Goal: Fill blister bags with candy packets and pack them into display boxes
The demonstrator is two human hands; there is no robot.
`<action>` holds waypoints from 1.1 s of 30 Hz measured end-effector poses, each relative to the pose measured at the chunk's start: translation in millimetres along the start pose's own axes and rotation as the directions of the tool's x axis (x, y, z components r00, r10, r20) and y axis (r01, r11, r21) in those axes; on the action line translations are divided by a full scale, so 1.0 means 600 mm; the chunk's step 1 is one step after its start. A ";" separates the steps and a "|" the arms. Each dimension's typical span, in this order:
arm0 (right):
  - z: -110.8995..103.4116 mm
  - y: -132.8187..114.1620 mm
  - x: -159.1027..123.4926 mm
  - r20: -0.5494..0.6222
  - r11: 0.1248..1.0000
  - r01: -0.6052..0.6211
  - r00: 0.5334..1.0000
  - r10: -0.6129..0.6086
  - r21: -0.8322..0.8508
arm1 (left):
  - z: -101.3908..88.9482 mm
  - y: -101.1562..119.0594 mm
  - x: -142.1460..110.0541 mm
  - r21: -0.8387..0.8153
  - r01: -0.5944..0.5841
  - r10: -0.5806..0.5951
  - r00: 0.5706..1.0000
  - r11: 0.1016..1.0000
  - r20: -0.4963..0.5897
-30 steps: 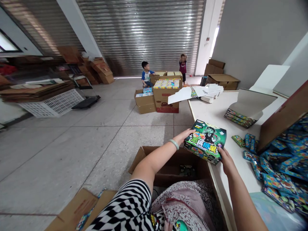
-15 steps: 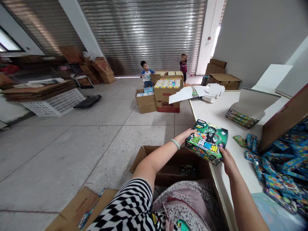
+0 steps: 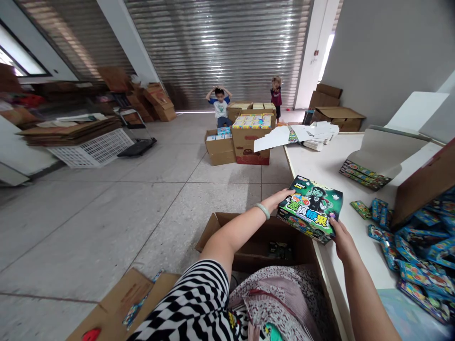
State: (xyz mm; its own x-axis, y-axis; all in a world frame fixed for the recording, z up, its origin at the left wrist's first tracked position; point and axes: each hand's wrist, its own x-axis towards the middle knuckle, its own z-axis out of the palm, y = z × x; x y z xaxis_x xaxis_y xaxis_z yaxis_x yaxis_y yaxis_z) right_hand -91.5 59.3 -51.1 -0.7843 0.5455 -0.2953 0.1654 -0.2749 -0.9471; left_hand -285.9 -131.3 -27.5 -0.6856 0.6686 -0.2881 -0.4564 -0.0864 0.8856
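A green printed candy box (image 3: 313,208) is held between both hands at the near left edge of the white table (image 3: 320,166). My left hand (image 3: 279,199) grips its left side; a pale green bangle sits on that wrist. My right hand (image 3: 339,232) grips its near right corner. Below the box, on the floor, an open cardboard carton (image 3: 249,241) holds at least one dark packet.
Several small blue packets (image 3: 415,246) lie heaped on the table's right beside a brown cardboard flap (image 3: 423,184). Flat white card blanks (image 3: 313,135) are stacked at the far end. Two children stand by filled cartons (image 3: 250,137) near the roller shutter.
The box and both hands have stayed nearly in place while the view shifted slightly left and up. The child in blue has stood and raised both hands to the head.
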 end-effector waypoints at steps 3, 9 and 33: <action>-0.001 0.002 0.000 -0.004 1.000 0.006 1.000 -0.006 -0.011 | 0.001 0.001 -0.003 0.002 -0.004 0.004 1.000 1.000 0.001; 0.000 0.003 0.000 0.000 0.999 0.032 0.999 -0.032 -0.007 | 0.002 0.000 -0.002 -0.001 -0.008 0.008 1.000 1.000 0.012; 0.006 -0.001 -0.007 -0.025 0.999 0.037 0.999 -0.037 -0.003 | -0.006 -0.006 0.006 -0.001 -0.012 0.012 0.999 1.000 0.032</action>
State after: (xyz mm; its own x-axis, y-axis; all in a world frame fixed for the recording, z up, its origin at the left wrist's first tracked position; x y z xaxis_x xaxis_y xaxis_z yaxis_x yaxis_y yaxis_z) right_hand -90.4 54.5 -49.1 -0.7745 0.5752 -0.2633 0.1385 -0.2520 -0.9578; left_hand -288.8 -131.5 -32.8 -0.6723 0.6909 -0.2659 -0.4492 -0.0952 0.8884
